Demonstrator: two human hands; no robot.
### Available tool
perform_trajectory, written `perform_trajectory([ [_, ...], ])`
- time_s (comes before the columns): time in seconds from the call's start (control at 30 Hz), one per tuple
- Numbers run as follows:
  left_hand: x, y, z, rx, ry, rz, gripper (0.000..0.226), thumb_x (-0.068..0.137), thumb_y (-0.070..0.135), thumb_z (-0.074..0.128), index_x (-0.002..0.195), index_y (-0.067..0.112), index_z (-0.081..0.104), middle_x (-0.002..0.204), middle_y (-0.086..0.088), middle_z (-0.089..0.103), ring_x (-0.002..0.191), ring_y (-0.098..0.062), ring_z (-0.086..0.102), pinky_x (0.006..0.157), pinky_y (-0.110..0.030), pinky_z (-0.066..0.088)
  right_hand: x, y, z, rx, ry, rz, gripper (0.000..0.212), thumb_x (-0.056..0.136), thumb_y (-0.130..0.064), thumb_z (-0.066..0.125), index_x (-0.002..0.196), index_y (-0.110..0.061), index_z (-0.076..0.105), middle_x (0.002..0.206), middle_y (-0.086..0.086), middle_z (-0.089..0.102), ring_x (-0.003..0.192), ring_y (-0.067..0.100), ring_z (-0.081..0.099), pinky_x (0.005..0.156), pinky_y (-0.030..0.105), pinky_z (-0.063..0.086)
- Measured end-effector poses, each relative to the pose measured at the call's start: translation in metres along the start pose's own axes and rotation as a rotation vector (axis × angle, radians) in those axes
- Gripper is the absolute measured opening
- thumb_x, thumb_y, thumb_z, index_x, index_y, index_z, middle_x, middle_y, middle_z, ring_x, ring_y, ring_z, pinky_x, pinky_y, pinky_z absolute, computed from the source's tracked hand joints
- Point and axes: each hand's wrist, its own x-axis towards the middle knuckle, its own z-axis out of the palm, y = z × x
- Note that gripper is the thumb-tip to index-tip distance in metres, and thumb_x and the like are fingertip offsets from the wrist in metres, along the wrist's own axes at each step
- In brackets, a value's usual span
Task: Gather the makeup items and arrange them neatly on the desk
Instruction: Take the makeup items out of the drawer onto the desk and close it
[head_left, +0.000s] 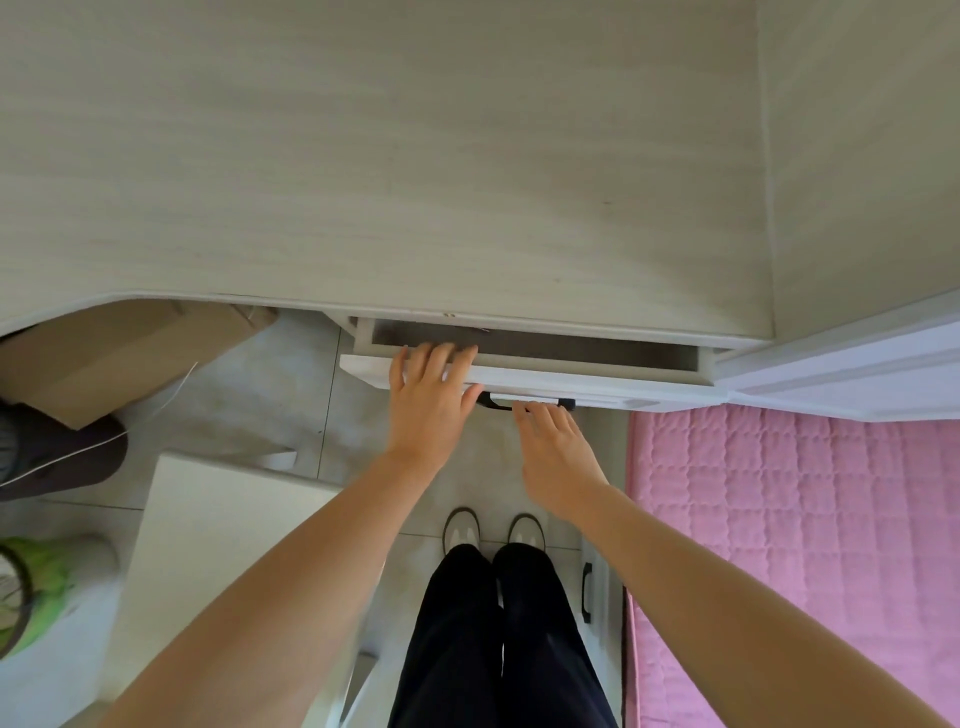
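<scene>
Under the desk (415, 156) edge, a white drawer (597, 383) stands partly pulled out, showing a dark strip of its inside. No makeup items can be seen anywhere: the desk top in view holds none, and the visible part of the drawer is too shadowed to tell what lies in it. The left hand (434, 400) rests on the drawer's front edge, fingers fairly straight and reaching over the rim toward the opening, with nothing in its grasp. The right hand (553, 447) is just below the black handle (530, 404), fingertips at or touching it, fingers loosely bent; whether they hook the handle I cannot tell, and it carries nothing. To the right lies a pink quilt (805, 545); to the left sits a cardboard box (119, 353) on the floor. By my judgement the task is at its very start: nothing is gathered or arranged yet, and finding, lifting out and laying the items on the desk all remain.
</scene>
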Motion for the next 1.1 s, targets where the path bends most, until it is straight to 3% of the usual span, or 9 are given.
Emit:
perform_trajectory([
  [0.17, -0.020, 0.003, -0.005, -0.015, -0.012, 0.002, 0.037, 0.088, 0.037, 0.058, 0.119, 0.019, 0.060, 0.111, -0.002, 0.060, 0.105, -0.023, 0.045, 0.098, -0.042, 0.034, -0.017, -0.007, 0.009, 0.085, 0.048, 0.003, 0.063, 0.075, 0.001, 0.061, 0.135, 0.004, 0.045, 0.126, 0.019, 0.055, 0.118, 0.036, 0.052, 0.105, 0.043, 0.042],
  [0.27, -0.031, 0.005, -0.009, -0.028, -0.026, -0.008, 0.037, 0.089, 0.038, 0.055, 0.120, 0.019, 0.060, 0.112, -0.002, 0.060, 0.105, -0.024, 0.047, 0.099, -0.042, 0.033, -0.033, -0.010, 0.007, 0.171, 0.171, -0.014, 0.059, 0.063, 0.009, 0.066, 0.121, 0.003, 0.058, 0.114, 0.016, 0.062, 0.105, 0.033, 0.062, 0.088, 0.039, 0.055],
  [0.37, -0.039, 0.007, -0.012, -0.039, -0.054, -0.019, 0.037, 0.089, 0.038, 0.056, 0.120, 0.019, 0.060, 0.112, -0.001, 0.060, 0.105, -0.025, 0.050, 0.099, -0.042, 0.033, -0.052, -0.011, -0.002, 0.180, 0.282, -0.054, 0.057, 0.060, 0.009, 0.066, 0.115, -0.003, 0.063, 0.111, 0.009, 0.063, 0.099, 0.028, 0.062, 0.075, 0.035, 0.056],
  [0.57, -0.051, 0.007, -0.018, -0.052, -0.133, -0.005, 0.037, 0.084, 0.034, 0.067, 0.116, 0.017, 0.060, 0.111, -0.004, 0.059, 0.103, -0.028, 0.052, 0.095, -0.042, 0.040, -0.062, 0.009, -0.023, 0.055, 0.425, 0.060, 0.049, 0.073, 0.001, 0.062, 0.121, -0.009, 0.060, 0.118, 0.008, 0.059, 0.101, 0.031, 0.057, 0.077, 0.041, 0.052],
  [0.73, -0.063, 0.010, -0.025, -0.051, -0.163, 0.009, 0.037, 0.085, 0.036, 0.062, 0.115, 0.015, 0.060, 0.110, -0.006, 0.060, 0.101, -0.029, 0.054, 0.093, -0.041, 0.044, -0.057, 0.030, -0.017, -0.059, 0.327, 0.094, 0.055, 0.079, -0.018, 0.069, 0.131, -0.012, 0.052, 0.126, 0.009, 0.056, 0.115, 0.034, 0.053, 0.100, 0.056, 0.040],
  [0.93, -0.082, 0.015, -0.033, -0.046, -0.183, -0.005, 0.037, 0.084, 0.035, 0.067, 0.115, 0.016, 0.061, 0.109, -0.005, 0.061, 0.099, -0.027, 0.056, 0.089, -0.040, 0.047, -0.072, 0.034, -0.003, -0.100, 0.305, 0.108, 0.055, 0.068, -0.025, 0.082, 0.118, -0.012, 0.062, 0.099, 0.006, 0.067, 0.090, 0.032, 0.065, 0.085, 0.059, 0.050],
  [1.1, -0.100, 0.019, -0.040, -0.046, -0.210, -0.011, 0.038, 0.080, 0.032, 0.072, 0.114, 0.016, 0.063, 0.108, -0.004, 0.062, 0.098, -0.027, 0.057, 0.088, -0.040, 0.047, -0.088, 0.032, 0.007, -0.103, 0.356, 0.070, 0.054, 0.067, -0.024, 0.083, 0.116, -0.013, 0.064, 0.097, 0.005, 0.067, 0.085, 0.030, 0.065, 0.082, 0.053, 0.052],
])
